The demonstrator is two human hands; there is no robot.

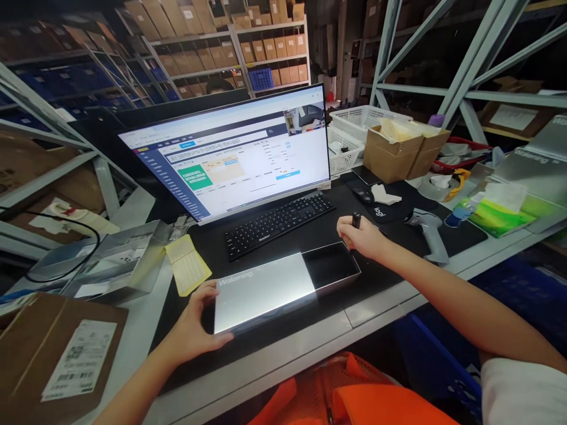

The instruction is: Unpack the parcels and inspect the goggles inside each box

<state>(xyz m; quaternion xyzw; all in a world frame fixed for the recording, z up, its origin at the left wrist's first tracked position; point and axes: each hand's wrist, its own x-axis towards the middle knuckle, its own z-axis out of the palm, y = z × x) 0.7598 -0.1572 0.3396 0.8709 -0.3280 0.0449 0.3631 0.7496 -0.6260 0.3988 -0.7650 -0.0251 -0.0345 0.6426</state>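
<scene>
A long silver box [261,289] marked "Wakening" lies slantwise on the black desk mat. Its right part is a dark section [330,265] with thin silver edges. My left hand [199,321] grips the box's left end, thumb on the near side and fingers on the far side. Beyond the right end of the box, my right hand [361,235] is closed round a short black pen-like object [356,220], mostly hidden by the fingers. A yellow paper slip [188,265] lies just past my left hand.
A keyboard [279,223] and a lit monitor [239,159] stand behind the box. To the right are a mouse [361,193], a grey handheld scanner [429,233] and a tape dispenser [440,186]. A labelled carton [39,336] and a grey open box [128,260] sit left.
</scene>
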